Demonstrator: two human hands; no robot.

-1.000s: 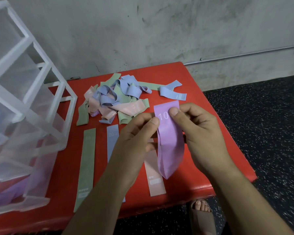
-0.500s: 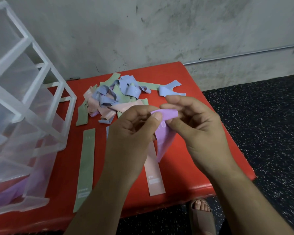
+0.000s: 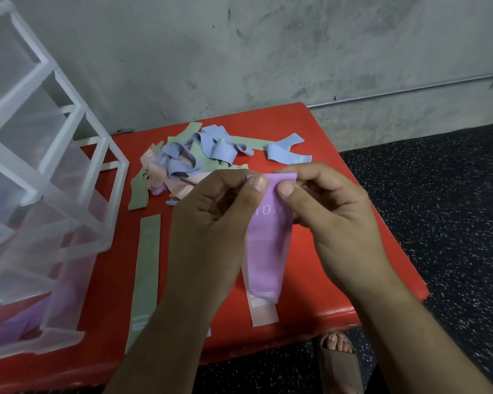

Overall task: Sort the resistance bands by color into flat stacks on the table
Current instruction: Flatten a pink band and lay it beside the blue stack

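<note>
A purple band [image 3: 266, 251] marked "10" hangs flat above the red table [image 3: 319, 268]. My left hand [image 3: 211, 223] pinches its top left corner and my right hand [image 3: 328, 217] pinches its top right corner. A tangled pile of blue, green and pink bands [image 3: 194, 163] lies at the back of the table. One green band [image 3: 145, 274] lies flat at the front left. A pink band [image 3: 264, 314] lies flat under the purple one, mostly hidden. A sliver of a flat blue band [image 3: 209, 332] shows below my left arm.
A clear plastic drawer unit [image 3: 40, 194] stands on the table's left side, with purple bands [image 3: 9, 328] in its bottom drawer. A single blue band [image 3: 288, 155] lies apart at the back right. Dark speckled floor [image 3: 439, 209] lies to the right; a sandalled foot [image 3: 337, 356] shows below the table edge.
The purple band was bunched and twisted between my fingers half a second ago; now it hangs spread out flat again, held by its top corners, with both hands slightly lower.
</note>
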